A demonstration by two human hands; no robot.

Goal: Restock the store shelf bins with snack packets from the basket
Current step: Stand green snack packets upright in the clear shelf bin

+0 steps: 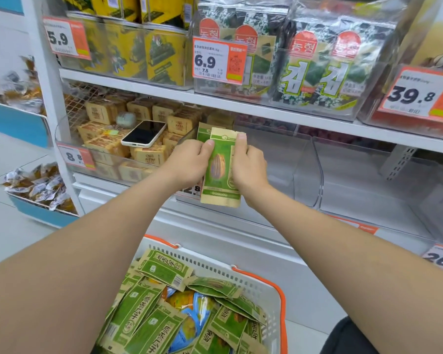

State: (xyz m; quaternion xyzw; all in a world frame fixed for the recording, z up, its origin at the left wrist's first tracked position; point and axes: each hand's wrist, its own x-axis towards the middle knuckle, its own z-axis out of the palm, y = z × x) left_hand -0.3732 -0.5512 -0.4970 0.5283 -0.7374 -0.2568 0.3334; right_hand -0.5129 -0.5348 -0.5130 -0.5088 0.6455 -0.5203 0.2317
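Observation:
Both hands hold a small stack of green and tan snack packets [219, 169] upright in front of a clear shelf bin [279, 159]. My left hand [189, 162] grips the stack's left edge with the thumb on its front. My right hand [248, 164] grips the right edge, thumb near the top. Below, a white basket [256, 279] with orange handles holds several more green packets [149, 310] and a blue and yellow one [189, 307].
A phone [143, 133] lies on tan packets in the left bin [108, 149]. Another clear bin [368, 180] stands to the right. Seaweed packs [325, 65] and yellow boxes [161, 54] fill the upper shelf. Price tags hang along the shelf edges.

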